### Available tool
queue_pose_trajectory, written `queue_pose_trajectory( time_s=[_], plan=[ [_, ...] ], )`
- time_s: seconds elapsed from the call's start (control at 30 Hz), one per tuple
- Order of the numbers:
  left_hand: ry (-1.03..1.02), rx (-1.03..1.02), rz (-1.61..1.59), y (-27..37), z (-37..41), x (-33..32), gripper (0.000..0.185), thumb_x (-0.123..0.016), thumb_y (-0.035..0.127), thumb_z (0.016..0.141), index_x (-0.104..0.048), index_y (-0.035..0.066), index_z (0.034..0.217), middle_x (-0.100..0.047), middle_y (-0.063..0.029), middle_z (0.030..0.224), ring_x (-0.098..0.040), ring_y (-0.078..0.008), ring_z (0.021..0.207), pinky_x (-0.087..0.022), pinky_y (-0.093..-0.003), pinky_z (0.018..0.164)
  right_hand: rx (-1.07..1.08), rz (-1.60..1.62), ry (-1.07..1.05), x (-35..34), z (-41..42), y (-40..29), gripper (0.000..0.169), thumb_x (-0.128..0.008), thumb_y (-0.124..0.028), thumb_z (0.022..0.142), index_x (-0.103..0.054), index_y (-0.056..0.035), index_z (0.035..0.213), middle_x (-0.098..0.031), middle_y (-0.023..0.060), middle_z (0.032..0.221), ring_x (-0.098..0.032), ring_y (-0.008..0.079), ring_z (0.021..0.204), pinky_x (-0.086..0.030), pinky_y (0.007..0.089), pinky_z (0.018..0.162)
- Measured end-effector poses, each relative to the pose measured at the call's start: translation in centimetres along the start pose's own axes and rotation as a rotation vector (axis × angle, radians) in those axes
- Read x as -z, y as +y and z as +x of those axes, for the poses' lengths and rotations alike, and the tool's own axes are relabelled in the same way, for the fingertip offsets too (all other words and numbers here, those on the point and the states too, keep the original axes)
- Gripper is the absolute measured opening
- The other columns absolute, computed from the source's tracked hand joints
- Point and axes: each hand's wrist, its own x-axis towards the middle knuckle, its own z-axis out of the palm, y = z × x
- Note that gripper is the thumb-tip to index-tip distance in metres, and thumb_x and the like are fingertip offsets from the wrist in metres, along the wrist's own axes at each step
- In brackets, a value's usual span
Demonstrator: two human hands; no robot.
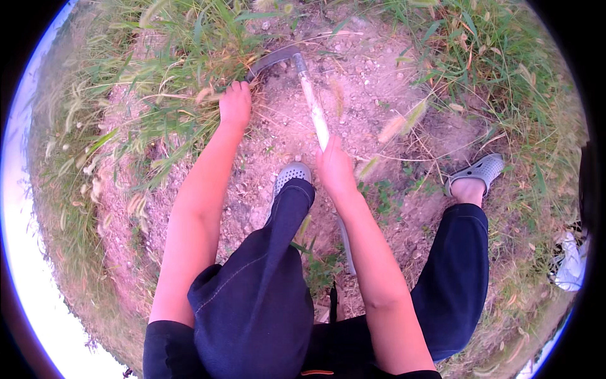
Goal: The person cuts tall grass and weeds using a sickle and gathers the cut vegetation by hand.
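Note:
My right hand point(335, 163) is closed around the lower end of the pale wooden handle of a sickle point(313, 102). Its curved dark metal blade point(273, 59) reaches left from the top of the handle, its tip at the base of a grass clump. My left hand point(235, 105) is closed on the stems of that grass clump point(208, 61), just below the blade's tip. The fingers hide how many stems are in the grip. Bare, crumbly soil point(289, 123) lies between the two hands.
My grey perforated clog point(292, 174) stands on the soil between my forearms, the other clog point(476, 171) off to the right. Seeding foxtail grass point(478, 52) grows at the upper right. Loose seed heads point(402, 123) lie near my right hand. White crumpled material point(570, 260) sits at the far right.

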Motion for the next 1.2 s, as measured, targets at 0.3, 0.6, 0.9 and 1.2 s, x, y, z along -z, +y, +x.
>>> queue_pose_trajectory(
  time_s=[0.3, 0.6, 0.9, 1.2],
  plan=[
    [-0.121, -0.018, -0.197, 3.2, -3.9, 2.2, 0.078, -0.069, 0.043, 0.079, -0.037, -0.007, 0.129, -0.05, -0.0188, 0.107, -0.056, -0.0333, 0.104, -0.053, -0.0406, 0.082, 0.017, -0.214, 0.053, -0.5, 1.1, -0.2, 0.03, -0.054, -0.024, 0.092, -0.042, 0.0003, 0.104, -0.063, 0.0285, 0.09, -0.062, 0.0466, 0.084, -0.049, 0.0533, 0.076],
    [0.016, 0.092, 0.012, 0.5, -1.8, -1.1, 0.039, -0.053, 0.018, 0.085, -0.051, 0.002, 0.12, -0.061, -0.0065, 0.091, -0.065, -0.0204, 0.087, -0.053, -0.0374, 0.064, 0.074, -0.419, -0.018, 3.0, 1.6, -2.8, 0.023, -0.05, -0.02, 0.093, -0.042, -0.0001, 0.101, -0.063, 0.0279, 0.093, -0.064, 0.0448, 0.086, -0.051, 0.0519, 0.075],
    [0.004, -0.115, -0.107, -1.6, -1.2, 0.2, 0.015, -0.057, 0.014, 0.08, -0.059, 0.01, 0.095, -0.06, -0.006, 0.086, -0.064, -0.023, 0.081, -0.054, -0.0366, 0.064, -0.289, -0.166, -0.2, 8.9, -3.4, -5.7, 0.024, -0.047, -0.021, 0.094, -0.043, 0.0008, 0.103, -0.063, 0.0297, 0.095, -0.063, 0.0461, 0.09, -0.05, 0.053, 0.078],
    [-0.375, -0.148, -0.113, 2.7, -4.1, 6.2, 0.069, -0.068, 0.052, 0.075, -0.055, 0.001, 0.12, -0.058, -0.0108, 0.115, -0.046, -0.0283, 0.114, -0.039, -0.0434, 0.096, 0.245, -0.551, -0.033, 12.2, -5.9, -4.0, 0.027, -0.055, -0.022, 0.092, -0.038, -0.0021, 0.1, -0.062, 0.0302, 0.079, -0.06, 0.0508, 0.073, -0.049, 0.0552, 0.065]
  ],
)
